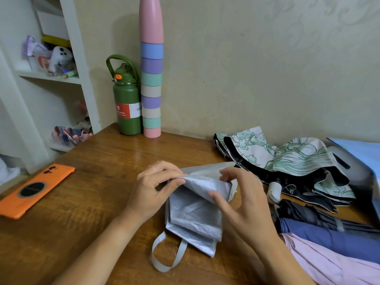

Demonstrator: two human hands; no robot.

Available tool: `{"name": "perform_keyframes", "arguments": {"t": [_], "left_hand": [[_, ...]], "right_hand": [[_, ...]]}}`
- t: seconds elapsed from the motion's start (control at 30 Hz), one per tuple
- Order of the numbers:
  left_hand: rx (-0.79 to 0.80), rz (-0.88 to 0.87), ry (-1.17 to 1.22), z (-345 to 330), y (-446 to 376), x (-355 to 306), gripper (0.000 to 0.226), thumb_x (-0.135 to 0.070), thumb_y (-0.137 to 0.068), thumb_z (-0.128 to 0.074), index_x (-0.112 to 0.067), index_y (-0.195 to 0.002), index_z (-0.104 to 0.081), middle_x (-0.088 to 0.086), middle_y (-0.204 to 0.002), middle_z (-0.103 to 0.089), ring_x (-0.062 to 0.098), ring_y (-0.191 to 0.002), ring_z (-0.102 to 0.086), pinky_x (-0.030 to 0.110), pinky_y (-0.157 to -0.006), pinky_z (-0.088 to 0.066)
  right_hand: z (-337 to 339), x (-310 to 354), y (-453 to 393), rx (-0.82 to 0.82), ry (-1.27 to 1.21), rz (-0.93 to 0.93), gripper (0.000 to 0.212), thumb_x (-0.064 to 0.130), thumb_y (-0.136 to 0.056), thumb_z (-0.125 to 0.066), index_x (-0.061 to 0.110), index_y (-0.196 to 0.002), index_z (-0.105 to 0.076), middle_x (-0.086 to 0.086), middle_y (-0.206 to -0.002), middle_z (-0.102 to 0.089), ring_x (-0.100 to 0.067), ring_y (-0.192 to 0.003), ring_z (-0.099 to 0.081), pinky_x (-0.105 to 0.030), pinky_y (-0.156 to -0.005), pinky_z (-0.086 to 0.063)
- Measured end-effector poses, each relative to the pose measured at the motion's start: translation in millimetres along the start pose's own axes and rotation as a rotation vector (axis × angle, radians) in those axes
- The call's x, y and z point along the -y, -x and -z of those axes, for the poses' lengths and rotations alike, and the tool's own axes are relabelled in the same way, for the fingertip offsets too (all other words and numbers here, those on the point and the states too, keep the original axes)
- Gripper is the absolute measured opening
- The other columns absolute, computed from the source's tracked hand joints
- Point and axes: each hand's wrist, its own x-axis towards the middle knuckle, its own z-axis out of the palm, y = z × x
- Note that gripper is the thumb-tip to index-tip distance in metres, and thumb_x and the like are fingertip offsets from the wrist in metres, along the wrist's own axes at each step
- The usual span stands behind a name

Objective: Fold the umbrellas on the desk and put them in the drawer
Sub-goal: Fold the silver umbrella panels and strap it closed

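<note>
While both hands (197, 192) pinch silver fabric (195, 210), its umbrella frame stays hidden.

On the bench (102, 161) lie five umbrellas: one silver (195, 212), one white with green print (287, 159), one black (304, 214), one blue (329, 241) and one pink (333, 264). There is one green bottle (126, 108), one orange phone (35, 190), and one stack of ten cups (151, 79). Two hands work there, left (156, 190) and right (242, 204).

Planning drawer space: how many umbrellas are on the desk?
5 visible: silver umbrella in both hands, floral umbrella at back right, then black umbrella, blue umbrella and pink umbrella along the right edge. More may lie out of frame.
</note>
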Motion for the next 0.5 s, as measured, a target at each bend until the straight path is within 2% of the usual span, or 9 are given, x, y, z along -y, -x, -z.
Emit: {"name": "perform_keyframes", "arguments": {"t": [0.1,0.17,0.23,0.3,0.4,0.5], "left_hand": [[0.046,0.117,-0.018,3.5,-0.2,-2.7,0.034,-0.047,-0.088,-0.073,-0.02,-0.108,-0.067,-0.01,-0.106,-0.058,0.011,-0.101,-0.059,0.015,-0.084,-0.046],[0.071,0.204,-0.007,5.2,0.8,-1.8,0.038,-0.051,-0.084,-0.073,-0.023,-0.105,-0.057,-0.014,-0.101,-0.055,0.01,-0.098,-0.058,0.014,-0.083,-0.044],[0.112,0.233,0.002,5.2,1.9,0.0,0.033,-0.046,-0.084,-0.074,-0.026,-0.102,-0.055,-0.016,-0.098,-0.057,0.01,-0.099,-0.059,0.015,-0.084,-0.045],[0.134,0.245,-0.021,2.2,3.2,1.4,0.029,-0.032,-0.085,-0.079,-0.027,-0.102,-0.056,-0.017,-0.099,-0.06,0.008,-0.102,-0.06,0.015,-0.087,-0.046],[0.095,0.294,-0.071,-2.9,4.2,3.9,0.033,-0.021,-0.084,-0.082,-0.028,-0.104,-0.056,-0.018,-0.101,-0.06,0.004,-0.103,-0.06,0.012,-0.085,-0.045],[0.022,0.306,-0.085,-2.4,2.9,5.7,0.036,-0.02,-0.084,-0.081,-0.027,-0.112,-0.06,-0.016,-0.112,-0.056,0.001,-0.107,-0.057,0.008,-0.085,-0.044]], "right_hand": [[-2.9,-1.0,0.7,-0.051,0.067,0.077,0.016,0.015,-0.091,-0.072,0.023,-0.104,-0.067,0.014,-0.093,-0.058,-0.012,-0.093,-0.057,-0.044,-0.088,-0.046],[-2.5,-0.5,0.8,-0.068,0.055,0.082,0.01,0.011,-0.092,-0.069,0.02,-0.096,-0.069,0.011,-0.093,-0.06,-0.014,-0.091,-0.059,-0.043,-0.082,-0.047],[-1.9,-0.3,0.6,-0.051,0.04,0.078,0.005,0.016,-0.093,-0.067,0.019,-0.097,-0.068,0.009,-0.097,-0.059,-0.015,-0.094,-0.059,-0.041,-0.081,-0.047],[-4.7,-2.1,1.8,-0.009,0.066,0.05,0.012,0.023,-0.092,-0.066,0.019,-0.104,-0.066,0.006,-0.105,-0.057,-0.016,-0.101,-0.057,-0.039,-0.086,-0.047],[-14.0,-6.9,5.5,0.024,0.033,-0.136,0.026,0.026,-0.093,-0.07,0.023,-0.116,-0.058,0.009,-0.116,-0.05,-0.013,-0.112,-0.052,-0.032,-0.095,-0.046],[-16.5,-6.4,5.9,-0.003,-0.089,-0.379,0.044,0.033,-0.091,-0.075,0.034,-0.124,-0.047,0.018,-0.114,-0.051,-0.004,-0.104,-0.055,-0.022,-0.084,-0.048]]}}
